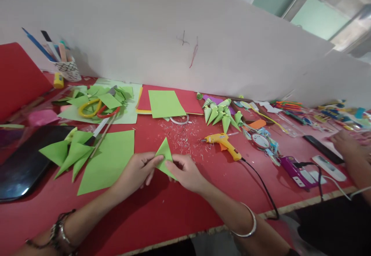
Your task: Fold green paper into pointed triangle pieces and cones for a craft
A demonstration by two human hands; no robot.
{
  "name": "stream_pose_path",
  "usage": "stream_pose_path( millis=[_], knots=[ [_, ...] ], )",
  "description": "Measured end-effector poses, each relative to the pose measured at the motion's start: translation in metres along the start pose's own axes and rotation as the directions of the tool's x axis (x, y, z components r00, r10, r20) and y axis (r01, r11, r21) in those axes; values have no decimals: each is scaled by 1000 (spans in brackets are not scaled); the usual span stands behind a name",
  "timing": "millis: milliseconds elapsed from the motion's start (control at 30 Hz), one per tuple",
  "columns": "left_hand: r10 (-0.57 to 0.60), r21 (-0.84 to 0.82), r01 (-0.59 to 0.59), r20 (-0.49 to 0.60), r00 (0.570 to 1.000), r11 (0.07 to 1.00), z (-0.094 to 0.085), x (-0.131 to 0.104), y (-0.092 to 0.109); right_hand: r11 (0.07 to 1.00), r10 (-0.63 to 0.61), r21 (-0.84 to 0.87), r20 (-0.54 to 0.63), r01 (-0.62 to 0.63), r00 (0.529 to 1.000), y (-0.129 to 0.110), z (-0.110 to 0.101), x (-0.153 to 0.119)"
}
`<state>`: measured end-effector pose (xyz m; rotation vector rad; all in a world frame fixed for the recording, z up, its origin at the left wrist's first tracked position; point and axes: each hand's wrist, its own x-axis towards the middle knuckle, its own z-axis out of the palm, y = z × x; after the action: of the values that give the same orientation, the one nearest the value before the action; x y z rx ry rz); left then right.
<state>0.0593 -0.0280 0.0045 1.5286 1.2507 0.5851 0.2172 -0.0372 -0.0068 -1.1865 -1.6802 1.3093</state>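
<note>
A person's two bare hands meet over a red desk (162, 209), seen from above and slightly forward. The left hand (137, 171) and the right hand (185, 173) each pinch an edge of a small green paper triangle (164, 156), thumbs and fingertips closed on it from either side, holding it just above the desk surface near the middle of the view. Just to the left of the left hand lies a large green paper sheet (108, 159), flat on the desk, and further left sit several folded green paper pieces (69, 153) overlapping one another beside a dark tray (20, 167). Behind the hands, tiny paper scraps are scattered over the red surface. A yellow glue gun (223, 143) lies to the right of the hands, its black cord running off the near edge of the desk. Behind it is a cluster of small green paper cones (222, 113). Another green sheet (165, 103) rests on red paper near the white partition wall (174, 24). At far left a cup of pens (65, 64) stands against the wall, with yellow and red scissors (95, 108) on green offcuts nearby. At the far right edge, another person's hand (346, 144) rests on the desk, well apart from the paper triangle.
</note>
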Motion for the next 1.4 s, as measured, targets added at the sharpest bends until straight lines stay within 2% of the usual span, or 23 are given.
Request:
stream_pose_path(
  millis=[133, 267, 367, 500, 600, 700, 800, 900, 1000, 1133, 1233, 1333, 1400],
  knots=[
    [-15, -31, 15, 2, 1000, 999, -2, 2, 0, 1000, 22, 3, 20, -22, 1000, 0, -1, -1],
    [65, -31, -63, 70, 995, 997, -7, 0, 3, 992, -5, -128, 53, 12, 999, -6, -4, -2],
    [113, 46, -119, 111, 987, 992, -8, 0, 4, 987, -13, -162, 70, 24, 997, -9, -6, -3],
    [146, 71, -146, 12, 989, 987, -3, 0, 5, 1000, 21, -13, 11, -21, 1000, -9, -6, -3],
    [158, 31, -156, -115, 981, 987, 2, -2, 7, 983, 67, 166, 37, -72, 997, -6, -3, -1],
    [170, 30, -167, -213, 962, 985, 3, -3, 9, 966, 37, 256, 21, -42, 999, -5, -1, 0],
    [184, 20, -184, -175, 967, 983, 0, -3, 8, 973, 2, 231, 7, -4, 1000, -5, -2, -1],
    [228, -6, -231, -128, 965, 973, -5, -1, 4, 988, 17, 150, 99, -32, 995, -7, -5, -2],
    [231, 26, -230, -143, 962, 973, -6, 0, 3, 991, 37, 120, 159, -56, 987, -8, -5, -3],
    [236, 100, -222, -168, 957, 970, -2, -3, 5, 985, 40, 164, 64, -50, 997, -4, 2, -3],
    [280, 97, -266, -204, 938, 959, 2, -5, 7, 994, -19, 110, 12, 17, 1000, -3, 4, -4],
    [289, 87, -277, -194, 938, 957, 3, -6, 7, 997, -57, 57, 58, 54, 997, -5, 4, -4],
    [275, 79, -265, -173, 946, 961, 3, -6, 7, 995, -37, 98, 90, 28, 995, -6, 5, -4]
  ],
)
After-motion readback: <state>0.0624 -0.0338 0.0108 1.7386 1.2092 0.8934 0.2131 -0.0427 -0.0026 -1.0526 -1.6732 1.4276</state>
